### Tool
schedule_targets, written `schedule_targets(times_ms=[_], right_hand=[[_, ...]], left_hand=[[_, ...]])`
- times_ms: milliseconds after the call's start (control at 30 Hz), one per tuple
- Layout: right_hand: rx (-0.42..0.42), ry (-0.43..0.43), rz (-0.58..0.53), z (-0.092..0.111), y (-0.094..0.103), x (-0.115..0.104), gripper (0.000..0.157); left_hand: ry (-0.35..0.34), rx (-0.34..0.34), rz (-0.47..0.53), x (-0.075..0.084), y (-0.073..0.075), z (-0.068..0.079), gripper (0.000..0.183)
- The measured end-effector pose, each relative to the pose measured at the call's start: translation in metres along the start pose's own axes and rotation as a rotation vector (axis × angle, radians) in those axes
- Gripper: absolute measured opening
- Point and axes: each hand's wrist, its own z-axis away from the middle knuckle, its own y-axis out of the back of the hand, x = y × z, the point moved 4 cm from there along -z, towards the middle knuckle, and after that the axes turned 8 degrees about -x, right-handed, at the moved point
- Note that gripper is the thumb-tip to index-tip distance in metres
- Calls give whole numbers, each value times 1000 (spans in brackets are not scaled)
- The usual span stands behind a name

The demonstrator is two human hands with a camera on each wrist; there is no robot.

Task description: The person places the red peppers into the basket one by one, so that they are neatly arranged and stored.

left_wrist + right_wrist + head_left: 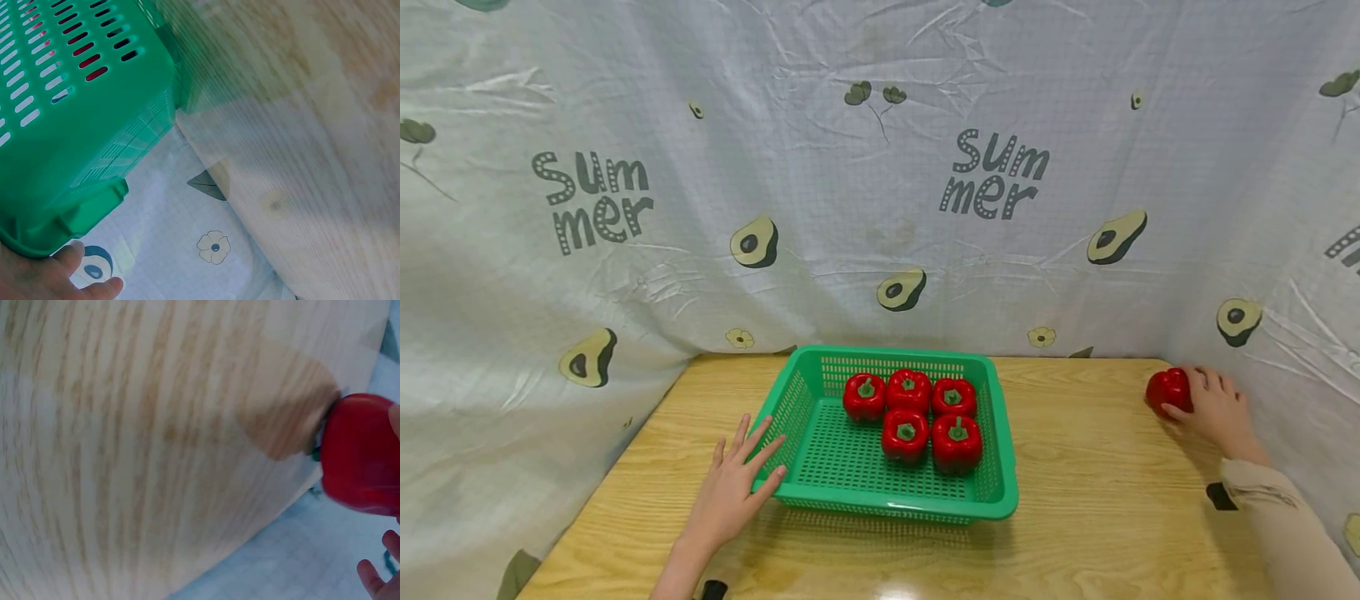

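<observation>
A red bell pepper (1168, 393) is at the far right of the table, with my right hand (1221, 417) gripping it from its right side. In the right wrist view the same pepper (359, 453) shows its green stem turned toward the wood, and part of the hand is cut off. My left hand (726, 492) rests with spread fingers at the left rim of a green plastic basket (895, 503). Several red bell peppers (906, 435) stand inside the basket, in its middle and right part, stems up. The left wrist view shows the basket's slotted side (119, 119) beside the fingertips.
A light wooden table (1090, 467) carries everything. White cloth (820, 183) printed with avocados and lettering hangs behind and along both sides, and the right hand is close to the right-hand cloth.
</observation>
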Motion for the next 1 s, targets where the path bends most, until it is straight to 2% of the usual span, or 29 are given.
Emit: schedule_targets(times_ms=[133, 400, 533, 700, 867, 1000], right_hand=[[-32, -32, -22, 3, -7, 7, 76], [-11, -64, -22, 4, -13, 6, 92], [4, -83, -18, 4, -14, 4, 88], [-32, -97, -31, 4, -13, 3, 82], [-57, -80, -28, 4, -13, -1, 80], [-71, -58, -73, 3, -16, -5, 77]], left_hand=[[-1, 0, 0, 0, 0, 0, 45], [0, 1, -2, 0, -1, 0, 45], [2, 3, 0, -1, -1, 0, 45], [2, 2, 7, -1, -1, 0, 45], [5, -5, 6, -1, -1, 0, 46], [10, -9, 6, -1, 0, 0, 48]])
